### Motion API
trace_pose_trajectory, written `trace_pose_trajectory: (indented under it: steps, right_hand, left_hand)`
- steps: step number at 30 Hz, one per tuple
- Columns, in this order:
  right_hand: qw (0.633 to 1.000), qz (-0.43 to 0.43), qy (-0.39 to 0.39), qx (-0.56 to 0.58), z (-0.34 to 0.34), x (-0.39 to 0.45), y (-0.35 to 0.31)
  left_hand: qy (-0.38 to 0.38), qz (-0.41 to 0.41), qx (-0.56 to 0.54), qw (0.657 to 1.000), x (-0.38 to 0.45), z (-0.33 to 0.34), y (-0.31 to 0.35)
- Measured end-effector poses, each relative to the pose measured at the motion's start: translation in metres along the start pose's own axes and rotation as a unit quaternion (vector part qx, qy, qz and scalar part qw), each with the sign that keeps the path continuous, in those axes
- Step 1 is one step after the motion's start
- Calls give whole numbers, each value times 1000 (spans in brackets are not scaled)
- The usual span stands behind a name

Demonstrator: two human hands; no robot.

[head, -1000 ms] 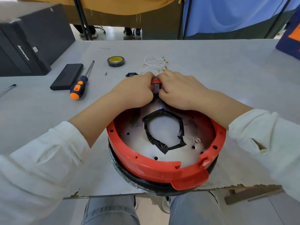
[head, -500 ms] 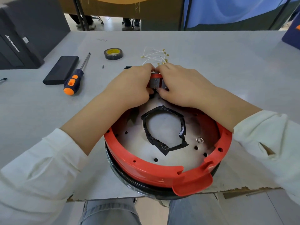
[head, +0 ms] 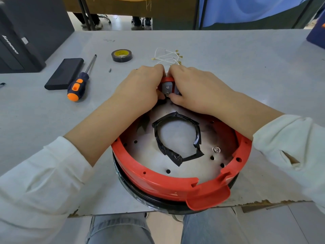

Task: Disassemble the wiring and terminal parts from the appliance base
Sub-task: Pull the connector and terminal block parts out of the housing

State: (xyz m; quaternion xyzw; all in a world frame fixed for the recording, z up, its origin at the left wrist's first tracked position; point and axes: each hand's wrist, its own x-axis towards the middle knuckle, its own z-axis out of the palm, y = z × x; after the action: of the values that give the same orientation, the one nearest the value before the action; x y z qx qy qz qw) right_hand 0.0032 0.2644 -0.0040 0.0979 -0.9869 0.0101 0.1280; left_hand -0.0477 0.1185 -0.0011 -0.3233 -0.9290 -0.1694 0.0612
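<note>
Two hands meet at the far rim of the round red plastic appliance base (head: 175, 187). Left hand (head: 140, 88) and right hand (head: 197, 88) both pinch the small grey terminal block (head: 167, 88) seated upright between them, each equally near.

Screwdriver (head: 80, 80) left of base (head: 175, 184); tape (head: 121, 55) behind

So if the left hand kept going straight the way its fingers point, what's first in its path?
Probably the grey terminal block at the red base's far rim, which the left hand already grips; beyond lie the loose white wires.
</note>
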Motion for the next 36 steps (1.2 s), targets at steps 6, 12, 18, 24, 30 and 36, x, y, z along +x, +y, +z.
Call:
trace_pose_trajectory:
  steps: [6,12,18,24,30,36]
  right_hand:
    - [1000,1,12,13,1,0,1]
    - [999,-1,12,35,1,0,2]
    - [999,15,24,44,3,1,1]
    - [999,14,10,38,3,2,4]
    - [999,6,1,40,2,2,5]
    - [999,25,-8,38,0,3,4]
  left_hand:
    - [2,10,28,1000,1,3,-1]
    - [6,16,49,999,1,5,-1]
    - [8,0,45,999,1,3,-1]
    - [-18,0,4,1000,0,1,-1]
    - [-5,-28,-7,1000,3,2,-1]
    - [7,-26,7,1000,5,5,-2]
